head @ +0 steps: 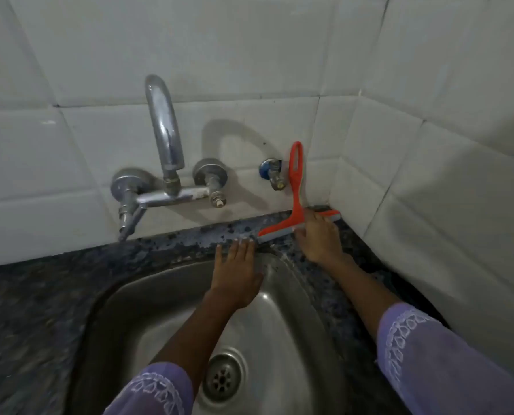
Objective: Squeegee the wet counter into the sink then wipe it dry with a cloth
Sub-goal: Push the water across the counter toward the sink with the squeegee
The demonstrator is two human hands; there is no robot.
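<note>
A red squeegee (295, 202) with a grey rubber blade stands on the dark speckled counter (187, 239) in the back right corner, its looped handle leaning against the tiled wall. My right hand (318, 239) grips the blade bar from the front. My left hand (237, 271) lies flat, fingers together, on the back rim of the steel sink (124, 301), fingertips touching the counter just left of the blade's end. No cloth is in view.
A chrome wall tap (164, 136) with two valves hangs over the sink's back left. A small blue-capped valve (272, 172) sticks out of the wall beside the squeegee handle. White tiled walls (447, 187) close in behind and to the right. The drain (221, 377) sits below.
</note>
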